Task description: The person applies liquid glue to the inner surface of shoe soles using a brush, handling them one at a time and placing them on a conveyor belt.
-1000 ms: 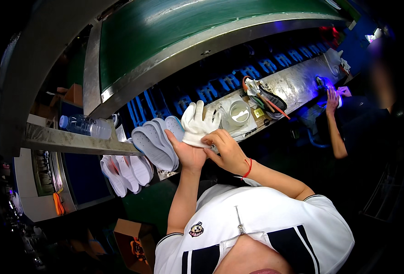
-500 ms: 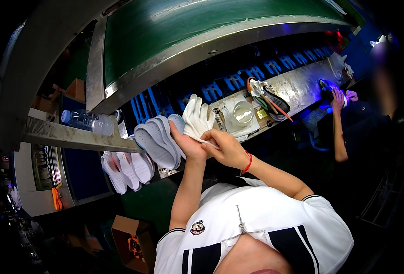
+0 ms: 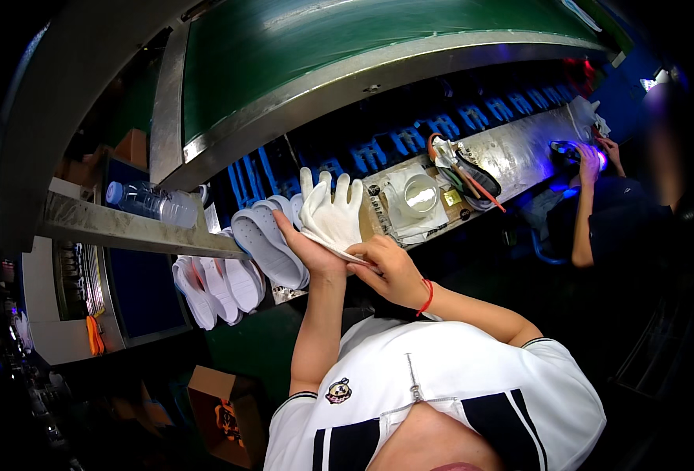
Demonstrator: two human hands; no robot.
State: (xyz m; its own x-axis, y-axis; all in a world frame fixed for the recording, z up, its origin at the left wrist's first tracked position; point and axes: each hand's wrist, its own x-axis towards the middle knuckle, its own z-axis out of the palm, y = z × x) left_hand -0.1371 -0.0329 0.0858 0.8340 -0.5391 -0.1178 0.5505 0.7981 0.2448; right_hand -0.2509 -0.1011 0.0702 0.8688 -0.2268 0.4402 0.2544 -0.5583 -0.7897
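A white knit glove covers the fingers of my left hand, which is palm up with the fingers stretched out and spread. The left thumb and the heel of the palm are still bare. With fingertips closed on the glove's cuff, my right hand pinches it beside the left palm. A red cord circles the right wrist. Just left of my left hand stand light grey shoe soles in a row, partly hidden by the thumb and glove.
White soles lean farther left, under a metal bar bearing a plastic bottle. A clear cup and brushes lie on the bench to the right. A co-worker's hands work under violet light. A carton stands below.
The glove's fingers have spread and straightened on my left hand, which has shifted slightly left. My right hand keeps its pinch on the cuff. The co-worker's hands have moved.
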